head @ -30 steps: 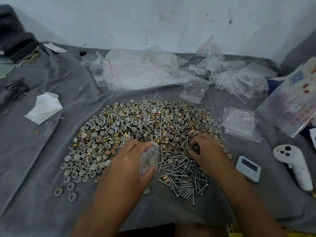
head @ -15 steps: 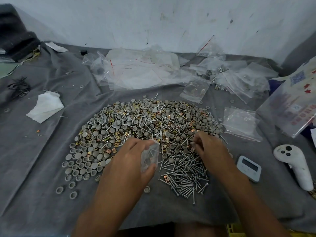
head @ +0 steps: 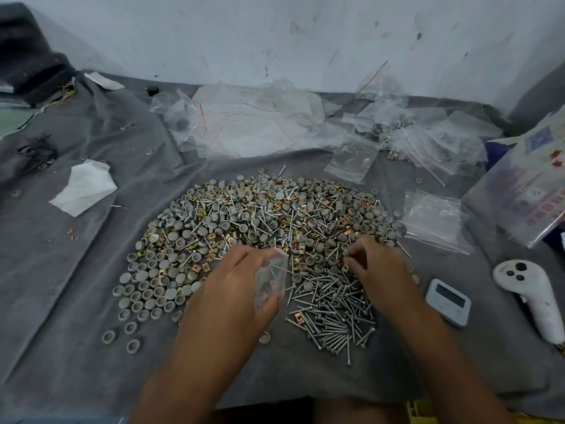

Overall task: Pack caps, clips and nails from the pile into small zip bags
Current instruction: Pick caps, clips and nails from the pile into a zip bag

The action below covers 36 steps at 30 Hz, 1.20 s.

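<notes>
The pile (head: 263, 237) lies under both hands. The left hand (head: 235, 289) holds a little bag (head: 270, 280) between thumb and fingers (a few bits are already inside). The right hand (head: 374, 267) has curled fingers pinching at small pieces. Best to keep the bag's mouth open and close by.

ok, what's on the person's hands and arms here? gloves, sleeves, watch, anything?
Nothing worn that shows. The left hand and right hand are bare: no gloves, rings or tape visible. Both forearms are bare down to the bottom edge of the frame, with no sleeve, watch or wristband in view. Two arms, one from each lower corner; anything above the elbows is out of frame.
</notes>
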Tool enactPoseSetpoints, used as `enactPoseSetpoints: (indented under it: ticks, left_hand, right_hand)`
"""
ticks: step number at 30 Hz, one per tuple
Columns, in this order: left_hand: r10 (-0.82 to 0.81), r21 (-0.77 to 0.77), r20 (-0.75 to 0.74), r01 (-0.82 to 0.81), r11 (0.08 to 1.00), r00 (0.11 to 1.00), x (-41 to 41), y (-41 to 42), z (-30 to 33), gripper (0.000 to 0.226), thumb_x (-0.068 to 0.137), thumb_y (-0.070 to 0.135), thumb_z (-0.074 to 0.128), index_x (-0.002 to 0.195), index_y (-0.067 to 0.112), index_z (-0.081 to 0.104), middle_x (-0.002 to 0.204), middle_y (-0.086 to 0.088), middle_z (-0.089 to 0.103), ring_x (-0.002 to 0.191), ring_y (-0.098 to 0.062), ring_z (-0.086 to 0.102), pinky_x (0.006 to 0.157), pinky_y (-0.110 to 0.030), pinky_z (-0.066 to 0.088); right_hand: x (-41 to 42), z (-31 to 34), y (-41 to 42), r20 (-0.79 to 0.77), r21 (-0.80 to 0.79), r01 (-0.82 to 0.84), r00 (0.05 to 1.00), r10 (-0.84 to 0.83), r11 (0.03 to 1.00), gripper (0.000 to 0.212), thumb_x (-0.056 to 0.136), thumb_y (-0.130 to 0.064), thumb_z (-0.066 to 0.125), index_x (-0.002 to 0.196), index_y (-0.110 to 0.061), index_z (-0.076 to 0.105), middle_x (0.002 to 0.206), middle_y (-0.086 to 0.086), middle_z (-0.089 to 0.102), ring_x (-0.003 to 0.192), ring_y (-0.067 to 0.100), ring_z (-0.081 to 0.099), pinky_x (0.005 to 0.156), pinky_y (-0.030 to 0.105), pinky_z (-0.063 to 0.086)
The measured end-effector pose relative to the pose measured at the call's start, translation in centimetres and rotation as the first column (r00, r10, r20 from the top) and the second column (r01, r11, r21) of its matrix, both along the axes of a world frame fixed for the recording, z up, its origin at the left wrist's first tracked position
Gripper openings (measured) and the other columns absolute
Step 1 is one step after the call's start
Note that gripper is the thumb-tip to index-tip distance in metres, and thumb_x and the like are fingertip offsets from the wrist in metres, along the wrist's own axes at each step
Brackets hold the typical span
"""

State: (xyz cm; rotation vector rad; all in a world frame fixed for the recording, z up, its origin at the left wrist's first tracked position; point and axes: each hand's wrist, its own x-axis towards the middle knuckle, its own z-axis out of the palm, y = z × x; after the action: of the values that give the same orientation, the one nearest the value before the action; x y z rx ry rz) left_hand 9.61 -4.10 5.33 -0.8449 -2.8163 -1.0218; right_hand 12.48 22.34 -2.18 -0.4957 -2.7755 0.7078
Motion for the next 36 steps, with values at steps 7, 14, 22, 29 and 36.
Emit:
enactPoseSetpoints:
  ticks: [7,14,22,29,36]
  left_hand:
    - [-0.002,-0.007,0.003,0.002,1.000,1.000,-0.1,0.0,-0.1,0.047,0.083,0.034,0.073,0.125,0.043,0.054,0.107,0.025,0.045,0.080,0.005,0.048,0.070,-0.024,0.047]
    - [0.001,-0.011,0.009,-0.001,1.000,1.000,-0.5,-0.2,-0.2,0.048,0.079,0.034,0.076,0.123,0.035,0.058,0.105,0.022,0.048,0.077,0.004,0.048,0.067,-0.022,0.043]
    - [-0.013,0.023,0.012,0.012,1.000,1.000,-0.1,0.0,-0.1,0.040,0.083,0.033,0.072,0.121,0.032,0.059,0.109,0.022,0.049,0.096,-0.001,0.053,0.078,-0.036,0.053]
    - [-0.009,0.010,0.005,0.009,1.000,1.000,-0.2,0.2,-0.2,0.042,0.081,0.030,0.073,0.120,0.031,0.059,0.108,0.019,0.050,0.092,-0.005,0.051,0.078,-0.037,0.051]
    - [-0.018,0.029,0.009,0.018,0.999,1.000,-0.3,0.5,-0.2,0.035,0.080,0.027,0.075,0.111,0.030,0.060,0.104,0.016,0.051,0.088,-0.008,0.053,0.072,-0.037,0.050]
  right_hand:
    - [0.0,2.5,-0.7,-0.149,-0.168,0.048,0.986,-0.074,0.985,0.014,0.093,-0.026,0.068,0.089,-0.031,0.057,0.081,-0.015,0.067,0.073,-0.004,0.064,0.065,0.021,0.057]
    - [1.5,9.3,-8.2,-0.380,-0.222,-0.486,0.842,0.384,0.845,0.008,0.093,-0.027,0.069,0.095,-0.021,0.063,0.086,-0.017,0.068,0.079,-0.001,0.067,0.064,0.009,0.050]
    - [1.5,9.2,-10.4,-0.225,0.149,-0.465,0.843,0.488,0.873,0.013,0.086,-0.017,0.075,0.093,-0.018,0.063,0.079,-0.013,0.056,0.070,0.006,0.052,0.060,0.021,0.040]
    - [1.8,9.8,-10.9,-0.160,0.232,-0.443,0.861,0.483,0.866,0.010,0.088,-0.016,0.074,0.097,-0.017,0.070,0.089,-0.004,0.067,0.077,0.014,0.063,0.066,0.028,0.053]
    - [1.5,9.6,-11.5,-0.282,0.124,-0.422,0.853,0.439,0.898,0.013,0.088,-0.020,0.075,0.092,-0.019,0.062,0.090,-0.006,0.061,0.077,0.014,0.061,0.064,0.034,0.054]
